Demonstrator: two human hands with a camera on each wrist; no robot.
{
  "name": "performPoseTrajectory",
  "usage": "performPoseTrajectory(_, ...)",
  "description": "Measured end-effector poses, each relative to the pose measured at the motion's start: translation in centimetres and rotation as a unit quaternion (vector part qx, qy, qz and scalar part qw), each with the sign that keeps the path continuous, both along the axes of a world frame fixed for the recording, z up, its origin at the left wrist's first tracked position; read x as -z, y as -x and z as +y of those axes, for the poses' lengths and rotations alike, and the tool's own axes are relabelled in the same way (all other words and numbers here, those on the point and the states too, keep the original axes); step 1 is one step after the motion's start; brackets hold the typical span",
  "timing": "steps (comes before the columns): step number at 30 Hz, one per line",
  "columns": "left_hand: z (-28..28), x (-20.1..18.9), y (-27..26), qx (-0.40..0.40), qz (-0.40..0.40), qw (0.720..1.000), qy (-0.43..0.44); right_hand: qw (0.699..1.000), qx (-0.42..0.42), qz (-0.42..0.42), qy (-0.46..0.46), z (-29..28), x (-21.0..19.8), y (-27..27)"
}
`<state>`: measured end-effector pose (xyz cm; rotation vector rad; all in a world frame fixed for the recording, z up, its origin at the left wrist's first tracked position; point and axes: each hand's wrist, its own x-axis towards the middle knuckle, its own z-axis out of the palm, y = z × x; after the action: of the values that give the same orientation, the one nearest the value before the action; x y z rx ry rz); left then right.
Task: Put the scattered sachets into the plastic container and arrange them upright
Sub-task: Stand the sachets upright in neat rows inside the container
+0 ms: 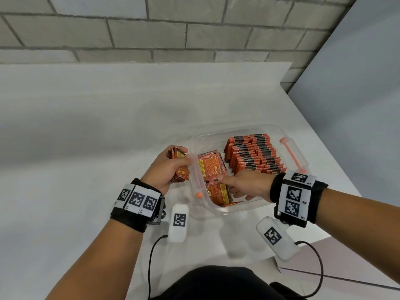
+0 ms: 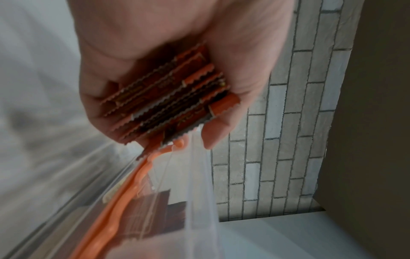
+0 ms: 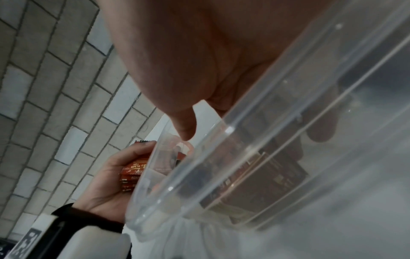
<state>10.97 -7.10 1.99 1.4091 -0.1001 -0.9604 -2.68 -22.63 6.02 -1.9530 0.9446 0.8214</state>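
A clear plastic container (image 1: 239, 210) with orange latches (image 1: 290, 153) stands on the white table. Its right part holds a packed row of upright orange-and-black sachets (image 1: 253, 155). Loose sachets (image 1: 211, 167) lie flat in its left part. My left hand (image 1: 173, 164) grips a stack of sachets (image 2: 168, 99) just outside the container's left wall (image 2: 199, 192). My right hand (image 1: 230, 186) reaches into the container from the near right. Its thumb (image 3: 184, 126) is straight and its fingers rest on the loose sachets; I see none pinched.
The white table (image 1: 86, 126) stretches far to the left and back, up to a grey brick wall (image 1: 151, 29). Its right edge (image 1: 324, 139) runs close behind the container. Black cables (image 1: 151, 256) hang from both wrist units near my body.
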Motion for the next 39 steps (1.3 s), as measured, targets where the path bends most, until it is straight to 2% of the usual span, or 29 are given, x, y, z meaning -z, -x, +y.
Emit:
performPoseTrajectory(4, 0.8, -2.4, -0.4, -0.109, -0.065, 0.991, 0.045, 1.0, 0.026, -0.005, -0.01, -1.6, -0.9, 0.2)
performPoseTrajectory(6, 1.3, -4.0, -0.6, -0.139, -0.087, 0.983, 0.084, 0.999, 0.042, -0.019, -0.01, -2.6, -1.5, 0.5)
performPoseTrajectory(8, 1.1, -5.5, -0.3, -0.121, -0.064, 0.984, 0.118, 0.997, 0.049, -0.054, -0.024, -3.3, -2.2, 0.7)
performPoseTrajectory(10, 0.3, -6.2, 0.7, -0.104, -0.007, 0.985, 0.138, 0.989, 0.056, -0.132, -0.032, -3.8, -3.0, 0.7)
performPoseTrajectory(13, -1.6, -6.0, 2.5, -0.075, 0.049, 0.985, 0.15, 0.957, 0.063, -0.283, 0.002, -4.2, -4.2, 0.5)
performPoseTrajectory(15, -3.0, -6.0, 3.7, -0.037, 0.077, 0.982, 0.167, 0.936, 0.054, -0.346, 0.024, -4.2, -5.0, 0.5)
performPoseTrajectory(19, -5.1, -6.0, 5.4, 0.042, 0.094, 0.975, 0.198, 0.926, 0.023, -0.376, -0.019, -4.4, -5.6, 0.8)
performPoseTrajectory(24, -6.2, -5.1, 6.1, 0.078, 0.097, 0.971, 0.203, 0.918, 0.011, -0.387, -0.085, -5.5, -5.2, 1.6)
performPoseTrajectory(26, -6.4, -5.0, 6.3, 0.092, 0.098, 0.971, 0.197, 0.913, 0.013, -0.4, -0.072, -6.1, -5.1, 1.7)
performPoseTrajectory(28, -6.5, -4.9, 6.4, 0.08, 0.099, 0.974, 0.187, 0.893, 0.035, -0.448, -0.022, -6.7, -5.2, 1.8)
performPoseTrajectory(31, -6.9, -4.8, 6.4, 0.017, 0.122, 0.976, 0.177, 0.838, 0.049, -0.542, 0.039, -7.2, -5.1, 2.1)
performPoseTrajectory(33, -7.1, -4.7, 6.4, -0.008, 0.133, 0.973, 0.188, 0.822, 0.004, -0.566, 0.062, -7.0, -4.9, 2.5)
performPoseTrajectory(37, -7.5, -4.8, 6.3, -0.032, 0.113, 0.965, 0.236, 0.827, -0.182, -0.514, 0.137, -6.5, -3.8, 3.0)
performPoseTrajectory(39, -7.6, -4.8, 6.2, -0.037, 0.092, 0.964, 0.246, 0.82, -0.2, -0.515, 0.15, -6.7, -3.7, 2.9)
